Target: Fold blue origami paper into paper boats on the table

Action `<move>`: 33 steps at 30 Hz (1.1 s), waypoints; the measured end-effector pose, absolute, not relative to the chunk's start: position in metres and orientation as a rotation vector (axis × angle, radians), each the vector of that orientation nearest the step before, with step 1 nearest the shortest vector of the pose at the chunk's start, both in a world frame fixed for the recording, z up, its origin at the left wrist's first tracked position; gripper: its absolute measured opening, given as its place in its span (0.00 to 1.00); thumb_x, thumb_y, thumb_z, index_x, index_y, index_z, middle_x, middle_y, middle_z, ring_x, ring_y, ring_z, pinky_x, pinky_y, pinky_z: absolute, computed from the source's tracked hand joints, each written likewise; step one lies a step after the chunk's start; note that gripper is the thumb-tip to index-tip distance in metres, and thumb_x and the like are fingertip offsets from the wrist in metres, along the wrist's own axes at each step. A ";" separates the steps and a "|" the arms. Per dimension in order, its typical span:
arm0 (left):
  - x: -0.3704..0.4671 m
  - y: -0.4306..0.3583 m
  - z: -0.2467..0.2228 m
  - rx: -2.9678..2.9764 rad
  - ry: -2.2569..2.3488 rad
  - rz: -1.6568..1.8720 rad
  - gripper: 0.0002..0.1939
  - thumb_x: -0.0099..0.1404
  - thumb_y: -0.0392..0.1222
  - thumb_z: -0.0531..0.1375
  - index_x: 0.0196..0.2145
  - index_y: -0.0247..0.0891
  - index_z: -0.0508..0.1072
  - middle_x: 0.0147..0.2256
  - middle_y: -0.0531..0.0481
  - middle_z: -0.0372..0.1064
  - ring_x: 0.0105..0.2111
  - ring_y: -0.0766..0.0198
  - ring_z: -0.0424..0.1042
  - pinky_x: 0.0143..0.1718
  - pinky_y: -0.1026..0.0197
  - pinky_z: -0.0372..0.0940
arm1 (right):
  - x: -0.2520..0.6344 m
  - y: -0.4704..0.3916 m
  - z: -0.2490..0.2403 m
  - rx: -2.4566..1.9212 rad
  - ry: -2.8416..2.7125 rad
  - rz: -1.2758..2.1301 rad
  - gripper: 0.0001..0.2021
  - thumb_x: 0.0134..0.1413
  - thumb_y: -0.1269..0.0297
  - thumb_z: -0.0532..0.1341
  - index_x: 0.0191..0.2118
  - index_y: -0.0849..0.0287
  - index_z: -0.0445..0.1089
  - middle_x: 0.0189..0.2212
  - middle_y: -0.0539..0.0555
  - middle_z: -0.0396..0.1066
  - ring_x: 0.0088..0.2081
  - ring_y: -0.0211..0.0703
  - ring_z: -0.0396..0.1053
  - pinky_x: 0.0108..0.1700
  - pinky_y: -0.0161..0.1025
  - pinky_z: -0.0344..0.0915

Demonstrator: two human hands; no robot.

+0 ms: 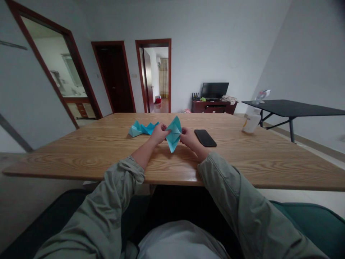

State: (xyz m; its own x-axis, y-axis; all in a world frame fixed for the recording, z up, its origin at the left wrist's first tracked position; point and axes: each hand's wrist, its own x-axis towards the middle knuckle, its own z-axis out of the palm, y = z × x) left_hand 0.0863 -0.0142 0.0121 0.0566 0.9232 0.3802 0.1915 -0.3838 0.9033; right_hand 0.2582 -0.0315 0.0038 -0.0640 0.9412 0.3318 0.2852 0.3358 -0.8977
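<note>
Head view: left fingers (pixel 163 127), right fingers (pixel 184 131) pinch folded paper (pixel 174 134); long axis near upright, tips up, down.

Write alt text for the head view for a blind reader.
A person's left hand and right hand hold a folded light-blue paper over a wooden table. More folded blue paper lies to the left; a dark phone and a whitish bottle are to the right.
</note>
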 end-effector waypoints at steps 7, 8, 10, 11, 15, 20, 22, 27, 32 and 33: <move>0.099 -0.015 0.010 1.592 1.017 1.384 0.15 0.55 0.45 0.64 0.36 0.38 0.64 0.25 0.55 0.65 0.19 0.67 0.68 0.21 0.63 0.66 | 0.252 -0.039 0.009 -1.071 -1.460 0.844 0.08 0.51 0.66 0.64 0.38 0.56 0.65 0.24 0.48 0.70 0.21 0.34 0.65 0.21 0.30 0.62; 0.100 -0.016 0.011 1.560 0.980 1.376 0.15 0.57 0.47 0.63 0.36 0.38 0.65 0.26 0.55 0.66 0.19 0.67 0.68 0.21 0.63 0.66 | 0.252 -0.040 0.009 -1.060 -1.461 0.844 0.08 0.52 0.65 0.63 0.39 0.56 0.66 0.25 0.49 0.71 0.21 0.33 0.66 0.22 0.30 0.63; 0.100 -0.015 0.012 1.507 0.916 1.375 0.14 0.60 0.50 0.60 0.37 0.37 0.67 0.27 0.54 0.66 0.19 0.69 0.67 0.22 0.63 0.66 | 0.251 -0.040 0.010 -1.039 -1.484 0.832 0.06 0.54 0.65 0.61 0.39 0.57 0.68 0.27 0.51 0.72 0.22 0.34 0.66 0.23 0.31 0.64; 0.099 -0.014 0.012 1.501 0.892 1.377 0.14 0.61 0.50 0.59 0.36 0.37 0.68 0.27 0.54 0.66 0.19 0.70 0.67 0.22 0.64 0.65 | 0.251 -0.039 0.010 -1.038 -1.497 0.827 0.05 0.55 0.65 0.60 0.37 0.58 0.70 0.28 0.52 0.73 0.23 0.34 0.67 0.23 0.31 0.64; 0.095 -0.013 0.011 1.621 0.874 1.372 0.14 0.60 0.51 0.59 0.35 0.36 0.73 0.27 0.52 0.67 0.23 0.69 0.66 0.25 0.65 0.64 | 0.253 -0.035 0.009 -1.044 -1.516 0.866 0.08 0.55 0.66 0.56 0.29 0.60 0.71 0.25 0.55 0.72 0.23 0.36 0.67 0.24 0.33 0.65; 0.097 -0.020 0.013 1.738 0.883 1.331 0.19 0.60 0.55 0.59 0.39 0.36 0.74 0.33 0.49 0.73 0.33 0.63 0.71 0.33 0.64 0.66 | 0.254 -0.030 0.007 -1.002 -1.473 0.952 0.06 0.52 0.66 0.57 0.28 0.59 0.70 0.25 0.54 0.73 0.24 0.38 0.68 0.25 0.34 0.65; 0.099 -0.023 0.015 1.743 0.849 1.308 0.20 0.60 0.57 0.60 0.38 0.36 0.72 0.32 0.49 0.73 0.34 0.62 0.72 0.36 0.63 0.66 | 0.254 -0.030 0.006 -1.001 -1.476 0.935 0.05 0.50 0.66 0.58 0.27 0.59 0.69 0.23 0.53 0.72 0.23 0.38 0.67 0.24 0.33 0.63; 0.100 -0.031 0.016 1.636 0.789 1.219 0.22 0.57 0.57 0.63 0.39 0.38 0.63 0.30 0.50 0.73 0.30 0.61 0.73 0.33 0.60 0.66 | 0.256 -0.029 0.003 -1.016 -1.536 0.856 0.03 0.47 0.66 0.60 0.26 0.60 0.68 0.20 0.51 0.67 0.21 0.35 0.62 0.22 0.32 0.58; 0.098 -0.036 0.018 1.624 0.801 1.243 0.24 0.54 0.52 0.66 0.43 0.37 0.64 0.34 0.49 0.73 0.34 0.60 0.73 0.36 0.59 0.67 | 0.257 -0.023 0.001 -0.980 -1.487 0.891 0.06 0.46 0.63 0.61 0.30 0.58 0.66 0.21 0.47 0.65 0.20 0.32 0.59 0.22 0.30 0.56; 0.098 -0.035 0.019 1.640 0.810 1.259 0.24 0.53 0.50 0.67 0.43 0.37 0.66 0.35 0.48 0.73 0.35 0.60 0.73 0.38 0.60 0.66 | 0.258 -0.022 0.000 -0.973 -1.465 0.900 0.07 0.47 0.61 0.61 0.31 0.57 0.65 0.21 0.47 0.64 0.20 0.32 0.59 0.21 0.30 0.56</move>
